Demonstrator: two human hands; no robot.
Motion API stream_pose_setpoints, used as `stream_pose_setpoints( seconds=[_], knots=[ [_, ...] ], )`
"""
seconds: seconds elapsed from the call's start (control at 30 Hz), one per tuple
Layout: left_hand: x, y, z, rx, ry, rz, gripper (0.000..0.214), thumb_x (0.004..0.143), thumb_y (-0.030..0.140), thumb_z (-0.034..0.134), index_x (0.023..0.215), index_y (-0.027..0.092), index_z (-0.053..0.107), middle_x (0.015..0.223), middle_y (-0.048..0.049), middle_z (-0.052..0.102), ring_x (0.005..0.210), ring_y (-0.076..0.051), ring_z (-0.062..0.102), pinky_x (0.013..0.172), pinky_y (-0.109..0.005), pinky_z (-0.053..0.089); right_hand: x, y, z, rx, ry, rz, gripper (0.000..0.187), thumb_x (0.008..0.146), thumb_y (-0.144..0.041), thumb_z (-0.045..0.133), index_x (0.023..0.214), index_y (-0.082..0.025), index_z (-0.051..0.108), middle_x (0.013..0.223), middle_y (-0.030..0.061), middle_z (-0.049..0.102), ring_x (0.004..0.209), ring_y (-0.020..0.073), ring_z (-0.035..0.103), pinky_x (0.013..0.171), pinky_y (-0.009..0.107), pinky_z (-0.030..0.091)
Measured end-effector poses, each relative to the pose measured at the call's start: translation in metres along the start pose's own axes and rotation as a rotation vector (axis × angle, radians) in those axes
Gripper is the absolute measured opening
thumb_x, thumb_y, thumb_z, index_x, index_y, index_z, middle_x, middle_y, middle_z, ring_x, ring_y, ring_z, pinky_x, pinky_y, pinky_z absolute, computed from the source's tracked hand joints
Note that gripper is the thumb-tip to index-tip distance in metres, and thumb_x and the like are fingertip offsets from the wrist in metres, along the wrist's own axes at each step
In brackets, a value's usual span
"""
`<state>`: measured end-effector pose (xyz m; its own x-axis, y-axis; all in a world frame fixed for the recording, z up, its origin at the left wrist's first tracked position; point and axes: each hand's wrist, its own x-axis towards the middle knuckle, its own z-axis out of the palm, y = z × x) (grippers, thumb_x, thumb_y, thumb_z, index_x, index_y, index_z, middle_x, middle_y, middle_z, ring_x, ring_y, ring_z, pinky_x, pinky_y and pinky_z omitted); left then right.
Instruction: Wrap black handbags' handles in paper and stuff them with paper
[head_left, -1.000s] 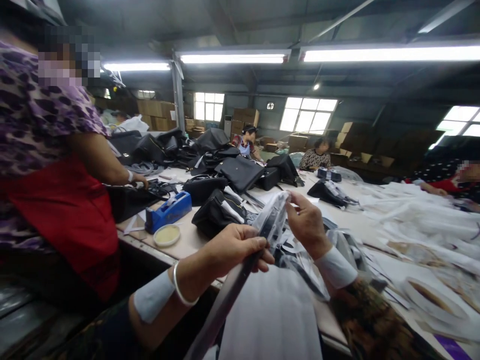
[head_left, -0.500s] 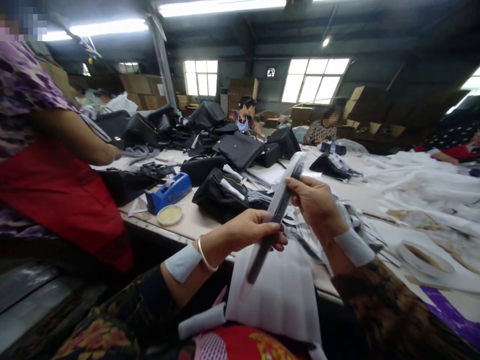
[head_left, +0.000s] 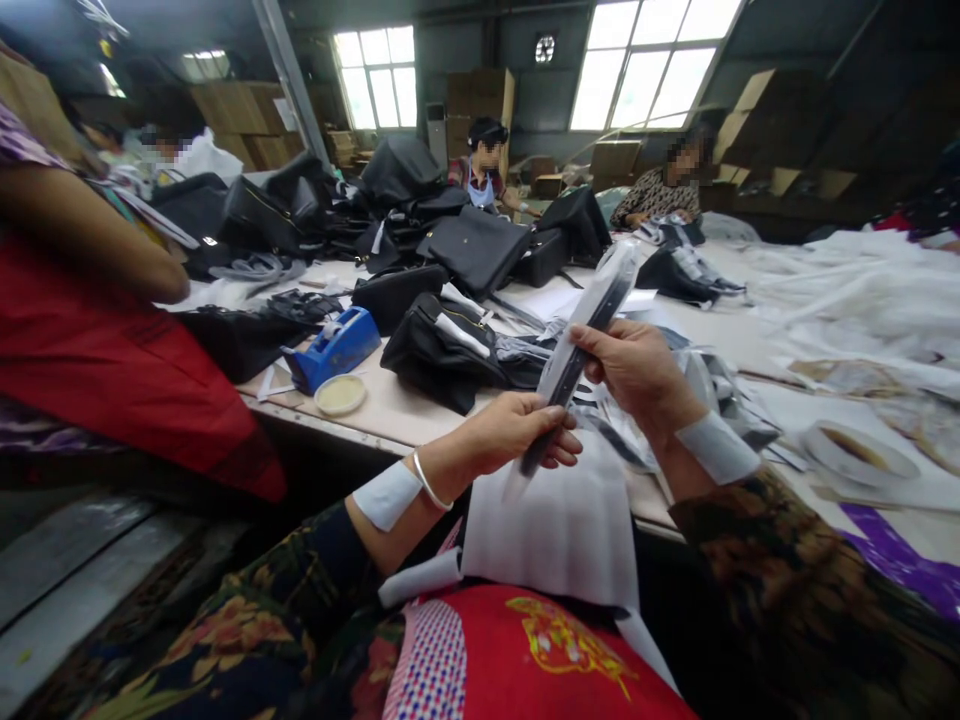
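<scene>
A long dark strap in a clear plastic sleeve (head_left: 592, 315) slants up over the table edge, and both my hands grip it. My left hand (head_left: 510, 435) pinches its lower end, fingers closed round it. My right hand (head_left: 637, 370) is wrapped round the middle of the strap. Under my hands a white foam sheet (head_left: 559, 525) hangs from the table edge onto my lap. A black handbag (head_left: 442, 350) lies on the table just beyond my left hand.
A blue tape dispenser (head_left: 334, 348) and a small round dish (head_left: 340, 394) sit at the table's near left. A person in a red apron (head_left: 97, 350) stands close on the left. Black bags pile up behind; white sheets (head_left: 862, 290) and a tape roll (head_left: 859, 450) lie right.
The strap has slid up into the plastic sleeve, so much less of it hangs below my left hand. The camera has tilted down, showing my lap.
</scene>
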<state>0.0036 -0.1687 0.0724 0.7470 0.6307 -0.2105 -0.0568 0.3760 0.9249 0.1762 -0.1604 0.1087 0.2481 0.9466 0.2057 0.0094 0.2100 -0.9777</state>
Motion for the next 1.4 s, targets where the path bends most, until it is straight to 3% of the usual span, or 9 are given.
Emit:
stream_pose_setpoints(
  seconds=[0.37, 0.53, 0.67, 0.73, 0.8, 1.0, 1.2, 1.3, 1.4],
  knots=[
    [0.018, -0.004, 0.013, -0.102, 0.136, 0.108, 0.033, 0.092, 0.044, 0.059, 0.086, 0.012, 0.060, 0.066, -0.0081, 0.071, 0.058, -0.015, 0.068, 0.057, -0.025, 0.052, -0.020, 0.018, 0.015, -0.080, 0.008, 0.030, 0.038, 0.072, -0.043, 0.077, 0.055, -0.016, 0.057, 0.044, -0.0043, 0.050, 0.039, 0.0069, 0.042, 0.037, 0.021, 0.031],
    [0.026, -0.006, 0.015, -0.086, 0.190, 0.236, 0.035, 0.092, 0.044, 0.057, 0.077, 0.012, 0.057, 0.060, -0.0042, 0.066, 0.048, -0.012, 0.061, 0.051, -0.023, 0.049, -0.029, 0.021, 0.014, -0.003, -0.083, 0.147, 0.036, 0.074, -0.050, 0.074, 0.072, -0.017, 0.061, 0.041, -0.0088, 0.045, 0.031, 0.0075, 0.036, 0.032, 0.022, 0.029],
    [0.024, 0.001, 0.011, -0.025, 0.333, 0.399, 0.030, 0.088, 0.043, 0.063, 0.081, 0.014, 0.060, 0.063, -0.0020, 0.066, 0.053, -0.013, 0.063, 0.054, -0.024, 0.053, -0.054, 0.032, 0.015, 0.080, -0.074, 0.130, 0.048, 0.077, -0.061, 0.069, 0.097, -0.018, 0.066, 0.064, -0.0022, 0.063, 0.054, 0.0119, 0.059, 0.047, 0.023, 0.047],
    [0.021, 0.004, 0.011, -0.001, 0.400, 0.429, 0.030, 0.089, 0.043, 0.062, 0.085, 0.014, 0.061, 0.066, -0.0030, 0.068, 0.055, -0.013, 0.064, 0.057, -0.025, 0.054, -0.073, 0.039, 0.020, 0.075, -0.156, 0.209, 0.053, 0.076, -0.065, 0.068, 0.095, -0.016, 0.067, 0.080, 0.0043, 0.069, 0.068, 0.0151, 0.065, 0.056, 0.025, 0.051],
    [0.019, 0.006, 0.013, -0.001, 0.422, 0.409, 0.030, 0.090, 0.044, 0.061, 0.088, 0.014, 0.061, 0.067, -0.0036, 0.069, 0.057, -0.014, 0.065, 0.059, -0.026, 0.055, -0.092, 0.047, 0.028, 0.136, -0.254, 0.297, 0.052, 0.079, -0.067, 0.064, 0.082, -0.015, 0.066, 0.073, 0.0046, 0.068, 0.060, 0.0145, 0.063, 0.058, 0.028, 0.052],
    [0.019, 0.055, 0.012, -0.204, 0.236, 0.330, 0.031, 0.087, 0.043, 0.066, 0.086, 0.013, 0.058, 0.058, 0.0023, 0.057, 0.049, -0.010, 0.058, 0.051, -0.021, 0.051, -0.145, 0.064, 0.050, 0.064, -0.305, 0.397, 0.042, 0.081, -0.053, 0.065, 0.061, -0.017, 0.059, 0.051, 0.0008, 0.061, 0.044, 0.0124, 0.057, 0.046, 0.023, 0.043],
    [0.043, 0.126, -0.002, -0.292, 0.295, 0.437, 0.026, 0.094, 0.031, 0.059, 0.075, 0.016, 0.051, 0.052, 0.0095, 0.040, 0.037, -0.002, 0.038, 0.042, -0.012, 0.036, -0.182, 0.084, 0.050, -0.219, -0.554, 0.322, 0.035, 0.088, -0.037, 0.056, 0.061, -0.017, 0.063, 0.054, 0.0005, 0.063, 0.050, 0.0116, 0.056, 0.048, 0.021, 0.040],
    [0.046, 0.122, -0.005, -0.264, 0.287, 0.516, 0.027, 0.096, 0.039, 0.056, 0.083, 0.015, 0.058, 0.064, 0.0023, 0.058, 0.052, -0.006, 0.056, 0.055, -0.017, 0.048, -0.184, 0.085, 0.046, -0.235, -0.586, 0.345, 0.032, 0.087, -0.035, 0.057, 0.062, -0.017, 0.064, 0.056, 0.0010, 0.065, 0.051, 0.0124, 0.058, 0.048, 0.021, 0.041],
    [0.034, 0.087, -0.009, -0.213, 0.149, 0.462, 0.054, 0.086, 0.067, 0.055, 0.096, 0.015, 0.066, 0.088, -0.0084, 0.070, 0.082, -0.018, 0.068, 0.072, -0.028, 0.054, -0.173, 0.081, 0.038, -0.080, -0.411, 0.397, 0.035, 0.087, -0.040, 0.055, 0.061, -0.017, 0.061, 0.053, 0.0012, 0.064, 0.048, 0.0129, 0.058, 0.047, 0.023, 0.043]
  ],
)
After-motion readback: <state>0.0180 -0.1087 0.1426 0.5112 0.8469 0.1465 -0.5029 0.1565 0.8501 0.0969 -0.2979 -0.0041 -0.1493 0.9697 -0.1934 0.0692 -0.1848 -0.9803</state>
